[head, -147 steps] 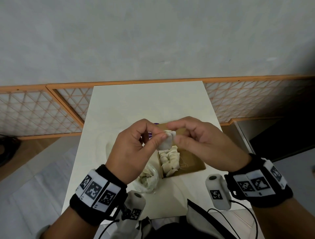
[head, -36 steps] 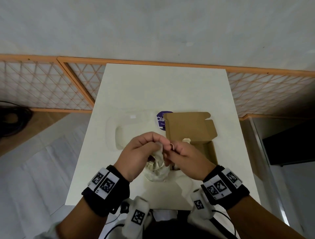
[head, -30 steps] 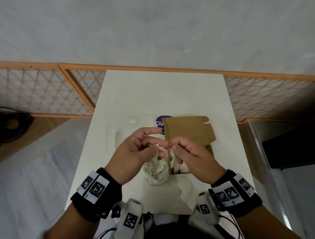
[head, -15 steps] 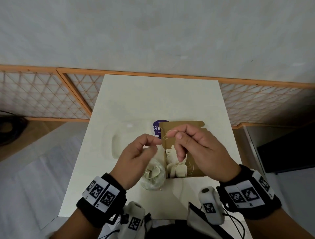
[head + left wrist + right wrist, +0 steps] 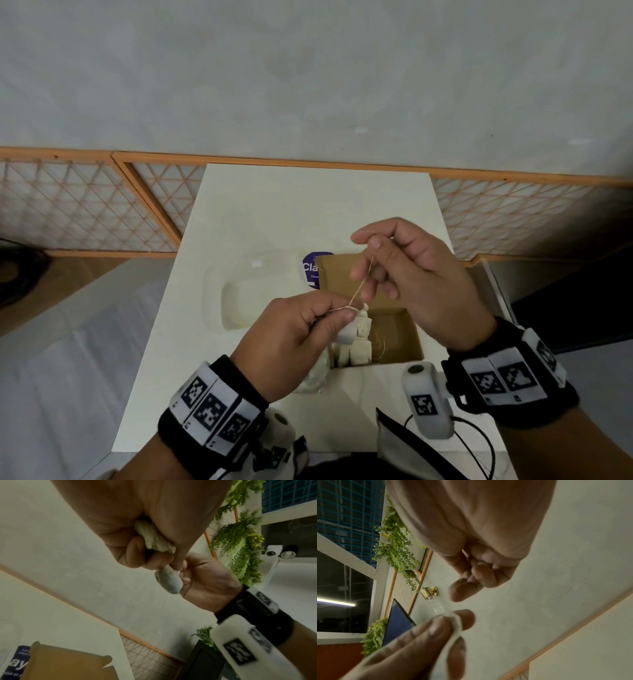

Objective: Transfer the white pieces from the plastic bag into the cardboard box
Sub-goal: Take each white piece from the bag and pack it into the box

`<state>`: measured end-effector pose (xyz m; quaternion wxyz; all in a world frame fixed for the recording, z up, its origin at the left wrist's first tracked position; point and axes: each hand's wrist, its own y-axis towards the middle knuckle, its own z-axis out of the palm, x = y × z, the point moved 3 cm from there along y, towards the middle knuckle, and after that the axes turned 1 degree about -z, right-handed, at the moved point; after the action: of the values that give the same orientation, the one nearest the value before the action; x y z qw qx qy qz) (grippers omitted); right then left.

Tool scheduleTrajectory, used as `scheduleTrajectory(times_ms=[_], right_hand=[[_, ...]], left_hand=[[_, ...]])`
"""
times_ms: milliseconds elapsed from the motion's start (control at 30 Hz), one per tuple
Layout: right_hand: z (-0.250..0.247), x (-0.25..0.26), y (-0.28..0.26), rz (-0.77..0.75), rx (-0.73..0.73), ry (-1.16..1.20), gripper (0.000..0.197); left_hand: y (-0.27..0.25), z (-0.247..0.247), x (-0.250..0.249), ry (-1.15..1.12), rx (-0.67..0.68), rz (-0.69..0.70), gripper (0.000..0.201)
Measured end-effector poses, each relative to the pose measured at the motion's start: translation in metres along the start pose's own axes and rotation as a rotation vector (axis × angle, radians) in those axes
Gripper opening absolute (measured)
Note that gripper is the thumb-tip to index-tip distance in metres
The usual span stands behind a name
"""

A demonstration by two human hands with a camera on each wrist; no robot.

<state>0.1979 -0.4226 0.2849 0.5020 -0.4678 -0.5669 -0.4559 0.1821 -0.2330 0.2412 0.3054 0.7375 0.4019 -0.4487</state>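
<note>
My left hand [image 5: 344,313] pinches a small white piece [image 5: 356,329] just above the near left corner of the open cardboard box [image 5: 399,337]. The left wrist view shows a crumpled white piece [image 5: 154,538] held in its curled fingers. A thin tan thread [image 5: 361,282] runs taut from that piece up to my right hand [image 5: 371,248], which pinches its upper end above the box flap. Several white pieces [image 5: 358,353] stand in the box's left end. The plastic bag [image 5: 313,380] lies mostly hidden under my left hand.
A clear plastic tray [image 5: 246,294] lies left of the box, and a purple label [image 5: 310,270] shows beside the raised box flap [image 5: 337,274]. The white table [image 5: 308,205] ends against an orange-framed lattice rail [image 5: 85,212]; floor drops off on both sides.
My right hand has risen up and away from my left hand, drawing the thread taut. My left hand has come from the bag to over the box's near left corner with a white piece.
</note>
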Motion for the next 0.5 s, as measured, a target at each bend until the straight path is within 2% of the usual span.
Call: scheduleTrajectory(times_ms=[133,200,300,400,500], right_hand=[[-0.013,-0.011,0.008,0.087,-0.065,-0.162,0.018],[-0.014,-0.021,0.005,0.177,-0.069,-0.266,0.017],[-0.016,-0.032,-0.005,0.275,-0.134,-0.403,0.024],[-0.016,-0.023,-0.016,0.205,-0.187,-0.455,0.033],[-0.011,-0.002,-0.026,0.061,-0.084,-0.344,0.033]], left_hand=[[-0.003,0.001,-0.012,-0.073,-0.039,-0.008,0.006],[-0.003,0.001,-0.017,-0.072,-0.067,0.013,0.011],[-0.001,-0.002,-0.019,-0.019,-0.120,0.049,0.009],[0.002,-0.008,-0.021,0.038,-0.148,0.060,0.007],[0.004,-0.010,-0.022,0.021,-0.150,0.039,0.010]])
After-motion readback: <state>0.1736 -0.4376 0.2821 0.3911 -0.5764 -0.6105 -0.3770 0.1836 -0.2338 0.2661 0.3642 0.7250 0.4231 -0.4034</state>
